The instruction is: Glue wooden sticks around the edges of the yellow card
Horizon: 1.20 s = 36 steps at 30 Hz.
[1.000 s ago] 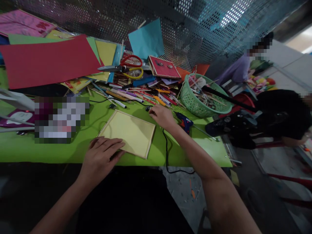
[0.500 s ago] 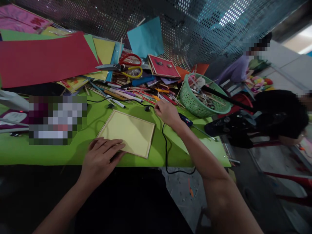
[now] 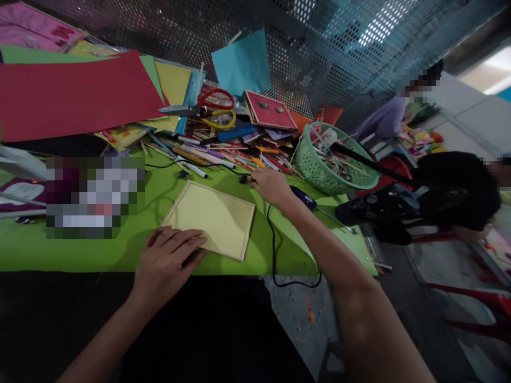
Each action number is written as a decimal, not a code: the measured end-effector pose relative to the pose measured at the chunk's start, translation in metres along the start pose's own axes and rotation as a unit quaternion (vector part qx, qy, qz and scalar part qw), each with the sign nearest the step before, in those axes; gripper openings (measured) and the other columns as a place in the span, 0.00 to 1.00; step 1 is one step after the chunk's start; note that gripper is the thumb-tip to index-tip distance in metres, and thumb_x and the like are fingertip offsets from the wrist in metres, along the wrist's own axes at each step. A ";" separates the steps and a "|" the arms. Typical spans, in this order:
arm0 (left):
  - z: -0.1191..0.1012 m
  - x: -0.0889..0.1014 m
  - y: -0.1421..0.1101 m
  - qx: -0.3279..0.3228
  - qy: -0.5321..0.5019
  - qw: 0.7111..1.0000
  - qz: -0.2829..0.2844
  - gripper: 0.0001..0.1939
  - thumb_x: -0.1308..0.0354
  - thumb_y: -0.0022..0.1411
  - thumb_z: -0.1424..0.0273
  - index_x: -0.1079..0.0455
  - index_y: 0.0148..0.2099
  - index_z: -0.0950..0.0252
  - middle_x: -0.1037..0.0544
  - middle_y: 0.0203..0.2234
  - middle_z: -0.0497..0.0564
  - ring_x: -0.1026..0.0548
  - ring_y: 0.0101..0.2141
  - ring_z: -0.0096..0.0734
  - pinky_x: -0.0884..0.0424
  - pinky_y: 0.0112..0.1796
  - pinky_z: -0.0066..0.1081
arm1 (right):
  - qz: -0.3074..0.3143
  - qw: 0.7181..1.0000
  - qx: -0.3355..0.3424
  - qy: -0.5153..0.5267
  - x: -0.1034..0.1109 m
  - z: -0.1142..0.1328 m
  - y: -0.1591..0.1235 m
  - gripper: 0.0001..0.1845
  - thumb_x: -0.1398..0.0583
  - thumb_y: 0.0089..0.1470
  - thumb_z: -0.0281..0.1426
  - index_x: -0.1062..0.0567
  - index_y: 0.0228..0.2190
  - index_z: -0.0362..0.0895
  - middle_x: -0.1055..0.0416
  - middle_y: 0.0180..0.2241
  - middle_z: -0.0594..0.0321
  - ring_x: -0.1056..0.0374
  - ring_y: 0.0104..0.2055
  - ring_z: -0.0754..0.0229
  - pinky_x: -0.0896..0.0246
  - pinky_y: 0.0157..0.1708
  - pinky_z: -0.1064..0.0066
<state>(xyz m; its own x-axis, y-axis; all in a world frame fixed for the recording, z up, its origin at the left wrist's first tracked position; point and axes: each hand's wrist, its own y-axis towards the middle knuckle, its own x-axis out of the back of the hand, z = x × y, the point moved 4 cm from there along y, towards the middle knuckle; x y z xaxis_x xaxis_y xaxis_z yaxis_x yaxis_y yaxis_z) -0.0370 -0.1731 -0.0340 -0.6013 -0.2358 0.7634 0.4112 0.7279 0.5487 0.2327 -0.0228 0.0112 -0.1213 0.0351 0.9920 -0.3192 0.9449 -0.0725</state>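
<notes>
A yellow square card framed with thin sticks (image 3: 213, 218) lies on the green table cover (image 3: 155, 194). My left hand (image 3: 167, 260) rests flat on its near left corner, fingers stretched out. My right hand (image 3: 271, 186) reaches past the far right corner of the card, fingers curled by a small dark round piece (image 3: 242, 178) and the black cord (image 3: 273, 239). What those fingers hold, if anything, I cannot make out. A blue glue gun (image 3: 303, 197) lies just right of that hand.
A green basket (image 3: 319, 170) of sticks stands right. Pens and sticks (image 3: 223, 154), red and yellow scissors (image 3: 211, 109), red paper (image 3: 75, 96) and a red framed card (image 3: 269, 110) crowd the back. Two other people sit at the right, one in black (image 3: 451, 186).
My right hand moved a little right toward the glue gun, then came back left beside the small dark piece. My left hand stayed on the card.
</notes>
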 end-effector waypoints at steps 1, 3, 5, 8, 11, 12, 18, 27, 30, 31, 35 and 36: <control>0.000 0.000 0.000 -0.002 0.001 1.000 -0.001 0.08 0.37 0.70 0.69 0.20 0.49 0.57 0.14 0.47 0.48 0.18 0.43 0.40 0.30 0.52 0.45 | 0.002 1.000 0.005 -0.002 0.001 0.000 0.000 0.13 0.42 0.66 0.27 0.16 0.43 0.43 0.19 0.48 0.50 0.25 0.51 0.47 0.33 0.46 0.63; 0.000 0.000 0.000 -0.002 0.001 1.000 -0.003 0.08 0.37 0.70 0.69 0.20 0.49 0.56 0.14 0.47 0.48 0.18 0.43 0.40 0.30 0.52 0.45 | 0.009 1.000 0.015 -0.009 0.003 -0.001 -0.001 0.13 0.42 0.66 0.26 0.16 0.43 0.43 0.19 0.47 0.51 0.25 0.50 0.48 0.33 0.45 0.64; 0.000 -0.001 -0.001 -0.001 0.001 1.000 -0.003 0.08 0.37 0.70 0.70 0.20 0.50 0.56 0.14 0.47 0.48 0.17 0.43 0.40 0.30 0.52 0.45 | 0.015 0.999 0.024 -0.017 0.004 -0.001 -0.001 0.14 0.42 0.65 0.25 0.16 0.43 0.44 0.18 0.45 0.51 0.25 0.50 0.49 0.34 0.44 0.64; 0.001 -0.002 -0.002 0.001 -0.004 1.000 -0.006 0.08 0.37 0.70 0.70 0.20 0.50 0.55 0.14 0.47 0.47 0.17 0.43 0.40 0.30 0.53 0.45 | 0.020 0.998 0.037 -0.038 0.006 0.001 -0.002 0.13 0.41 0.64 0.24 0.16 0.43 0.43 0.18 0.44 0.50 0.25 0.48 0.50 0.35 0.43 0.65; 0.001 -0.002 -0.002 0.006 -0.012 1.000 -0.005 0.09 0.37 0.69 0.70 0.20 0.50 0.54 0.14 0.47 0.47 0.17 0.43 0.40 0.30 0.53 0.46 | 0.015 0.996 0.055 -0.062 0.003 0.004 -0.002 0.13 0.42 0.65 0.24 0.17 0.43 0.41 0.19 0.43 0.48 0.25 0.48 0.49 0.36 0.43 0.64; 0.000 -0.002 -0.002 0.006 -0.013 1.000 -0.004 0.10 0.36 0.69 0.71 0.20 0.50 0.54 0.14 0.47 0.47 0.17 0.43 0.41 0.30 0.53 0.46 | 0.014 0.996 0.060 -0.068 0.001 0.005 -0.002 0.14 0.43 0.65 0.23 0.17 0.43 0.41 0.19 0.44 0.48 0.25 0.49 0.48 0.36 0.44 0.63; -0.001 0.000 -0.001 -0.003 0.001 1.000 -0.016 0.10 0.36 0.69 0.72 0.21 0.50 0.54 0.14 0.47 0.47 0.18 0.42 0.40 0.30 0.54 0.47 | 0.015 0.996 0.053 -0.075 0.001 0.014 0.004 0.15 0.45 0.65 0.23 0.18 0.44 0.38 0.20 0.44 0.44 0.25 0.47 0.46 0.36 0.43 0.61; -0.001 0.000 -0.002 -0.003 0.001 1.000 -0.022 0.09 0.36 0.70 0.71 0.22 0.50 0.56 0.14 0.47 0.46 0.18 0.42 0.39 0.30 0.53 0.47 | -0.035 0.997 0.056 0.035 0.017 0.041 0.045 0.13 0.43 0.67 0.25 0.19 0.45 0.41 0.21 0.48 0.49 0.27 0.50 0.50 0.37 0.46 0.65; -0.002 0.000 -0.002 -0.002 -0.002 1.000 -0.023 0.08 0.37 0.70 0.71 0.22 0.50 0.56 0.14 0.47 0.46 0.18 0.42 0.39 0.30 0.53 0.47 | -0.035 0.996 0.072 0.031 0.010 0.050 0.061 0.13 0.43 0.68 0.26 0.19 0.46 0.42 0.21 0.50 0.50 0.27 0.52 0.51 0.37 0.47 0.65; -0.002 0.001 -0.002 -0.004 -0.005 1.000 -0.023 0.08 0.37 0.71 0.70 0.22 0.50 0.56 0.13 0.47 0.46 0.18 0.42 0.39 0.30 0.53 0.46 | -0.031 0.996 0.075 0.026 0.008 0.053 0.064 0.13 0.43 0.68 0.26 0.18 0.46 0.42 0.21 0.50 0.50 0.27 0.53 0.51 0.37 0.48 0.65; -0.002 0.002 -0.001 -0.004 -0.012 0.999 -0.032 0.06 0.38 0.72 0.69 0.22 0.49 0.57 0.13 0.46 0.46 0.18 0.41 0.37 0.31 0.53 0.45 | -0.016 0.996 0.082 -0.020 0.005 0.060 0.072 0.15 0.44 0.69 0.25 0.18 0.47 0.41 0.21 0.50 0.48 0.27 0.53 0.48 0.36 0.47 0.63; -0.002 0.002 -0.001 -0.004 -0.013 0.999 -0.035 0.06 0.38 0.72 0.69 0.22 0.49 0.58 0.13 0.46 0.46 0.18 0.41 0.37 0.32 0.53 0.45 | -0.015 0.996 0.084 -0.036 0.005 0.062 0.073 0.16 0.45 0.69 0.24 0.18 0.48 0.41 0.21 0.49 0.48 0.27 0.53 0.48 0.36 0.47 0.62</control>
<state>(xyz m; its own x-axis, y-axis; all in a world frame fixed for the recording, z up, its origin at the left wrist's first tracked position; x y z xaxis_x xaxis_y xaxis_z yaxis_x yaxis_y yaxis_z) -0.0366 -0.1756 -0.0324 -0.6460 -0.2686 0.7145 0.3727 0.7059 0.6023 0.1510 0.0262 0.0044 -0.1737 -0.0207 0.9846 -0.4757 0.8772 -0.0655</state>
